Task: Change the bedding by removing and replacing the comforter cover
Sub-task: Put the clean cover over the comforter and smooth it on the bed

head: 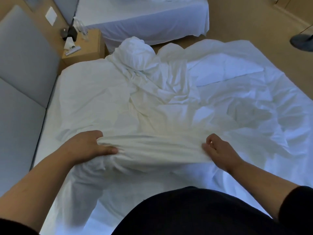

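View from the head camera, looking down across one bed [44, 126] with a white fitted sheet and a grey padded headboard [25, 68] at its left. A rumpled white fabric comforter cover [144, 102] lies spread over most of the mattress, bunched into a raised knot at the far side and stretched into a taut fold at the near edge between the two hands. The left hand [88, 146] grips that fold, its fingers [98, 133] curled over the top of the cloth and the thumb pressed along the underside. The right hand [218, 151] holds the other end of the same fold, its fingers pinched narrowly on the cloth, though slight blur hides the exact contact. Whether the comforter itself sits inside the cover cannot be told. The step in hand appears to be the working of the cover along its near edge, either drawing it off or pulling it on; the frame does not settle which. The next move probably calls for both hands to keep an even grasp and pull toward the body, freeing the knotted far portion so the cloth runs flat. Count: two hands, one cover, one second white-sheeted bed [144, 19] beyond, and one tan wooden bedside cabinet [84, 46] bearing small items too indistinct to name.
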`<state>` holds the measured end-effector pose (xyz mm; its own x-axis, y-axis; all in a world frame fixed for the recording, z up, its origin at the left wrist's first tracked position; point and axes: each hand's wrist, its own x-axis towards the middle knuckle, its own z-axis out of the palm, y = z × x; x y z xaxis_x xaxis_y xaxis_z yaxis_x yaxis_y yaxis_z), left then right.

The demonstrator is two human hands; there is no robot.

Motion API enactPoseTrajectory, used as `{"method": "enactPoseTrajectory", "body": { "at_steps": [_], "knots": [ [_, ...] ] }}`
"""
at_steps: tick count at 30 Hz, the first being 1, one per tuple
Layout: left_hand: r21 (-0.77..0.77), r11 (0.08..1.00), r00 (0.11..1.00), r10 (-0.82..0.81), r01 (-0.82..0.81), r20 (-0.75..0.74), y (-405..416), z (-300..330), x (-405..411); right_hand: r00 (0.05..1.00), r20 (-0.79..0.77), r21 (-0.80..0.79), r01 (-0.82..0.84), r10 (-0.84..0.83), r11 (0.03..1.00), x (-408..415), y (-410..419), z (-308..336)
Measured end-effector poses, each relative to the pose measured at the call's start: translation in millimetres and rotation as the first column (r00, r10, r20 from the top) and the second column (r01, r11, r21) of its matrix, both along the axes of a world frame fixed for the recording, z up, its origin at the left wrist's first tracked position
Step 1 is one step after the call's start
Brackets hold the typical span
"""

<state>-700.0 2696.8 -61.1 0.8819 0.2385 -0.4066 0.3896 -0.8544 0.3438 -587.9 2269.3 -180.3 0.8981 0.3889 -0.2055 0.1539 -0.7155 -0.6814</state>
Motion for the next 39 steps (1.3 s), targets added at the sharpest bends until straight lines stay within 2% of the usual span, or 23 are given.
{"method": "enactPoseTrajectory", "body": {
  "at_steps": [1, 2, 3, 5, 6, 8, 12, 15, 17, 20, 23, 26, 29, 35, 39],
  "knots": [
    [0.082, 0.996, 0.999, -0.035, 0.038, -0.034, 4, -1, 2, 0.971, 0.093, -0.212, -0.195, 0.219, 0.957, 8, -12, 6],
    [0.164, 0.983, 0.995, -0.068, 0.078, -0.067, 6, -4, 5, 0.914, 0.133, -0.404, -0.302, 0.382, 0.864, 19, -23, 9],
    [0.229, 0.967, 0.992, -0.092, 0.111, -0.092, 6, -6, 8, 0.871, 0.156, -0.538, -0.32, 0.465, 0.78, 28, -29, 14],
    [0.298, 0.944, 0.988, -0.121, 0.144, -0.096, 3, -17, 16, 0.862, 0.181, -0.68, -0.238, 0.473, 0.694, 41, -31, 16],
    [0.312, 0.938, 0.987, -0.13, 0.152, -0.089, 3, -22, 21, 0.893, 0.165, -0.7, -0.193, 0.418, 0.688, 43, -26, 11],
    [0.327, 0.932, 0.986, -0.132, 0.159, -0.102, 5, -32, 29, 0.954, 0.079, -0.685, -0.158, 0.288, 0.711, 42, -11, -4],
    [0.323, 0.933, 0.973, -0.093, 0.159, -0.21, 24, -53, 31, 0.985, -0.082, -0.644, -0.169, 0.153, 0.746, 24, -3, -49],
    [0.361, 0.922, 0.97, -0.059, 0.143, -0.235, 29, -70, 27, 0.996, -0.087, -0.519, -0.067, 0.025, 0.852, 14, -21, -72],
    [0.391, 0.909, 0.977, -0.069, 0.145, -0.203, 17, -82, 27, 0.997, -0.074, -0.483, -0.017, -0.022, 0.876, 13, -40, -76],
    [0.388, 0.896, 0.976, -0.192, 0.217, -0.101, -25, -96, 36, 0.988, -0.079, -0.566, 0.065, -0.133, 0.822, 17, -87, -75],
    [0.397, 0.834, 0.903, -0.429, 0.384, 0.029, -84, -106, 53, 0.958, -0.069, -0.608, 0.182, -0.28, 0.773, 11, -135, -72],
    [0.392, 0.751, 0.796, -0.6, 0.531, 0.073, -146, -115, 71, 0.96, -0.086, -0.611, 0.159, -0.266, 0.775, 4, -148, -68],
    [0.389, 0.684, 0.733, -0.679, 0.617, 0.031, -202, -130, 86, 0.971, -0.117, -0.569, 0.108, -0.21, 0.815, -2, -144, -61],
    [0.411, 0.621, 0.701, -0.71, 0.668, -0.068, -271, -164, 121, 0.958, -0.246, -0.438, 0.024, -0.145, 0.899, -19, -154, -65],
    [0.37, 0.457, 0.546, -0.818, 0.809, -0.182, -306, -185, 141, 0.924, -0.382, -0.286, -0.155, 0.036, 0.946, -36, -157, -86]
  ]
}}
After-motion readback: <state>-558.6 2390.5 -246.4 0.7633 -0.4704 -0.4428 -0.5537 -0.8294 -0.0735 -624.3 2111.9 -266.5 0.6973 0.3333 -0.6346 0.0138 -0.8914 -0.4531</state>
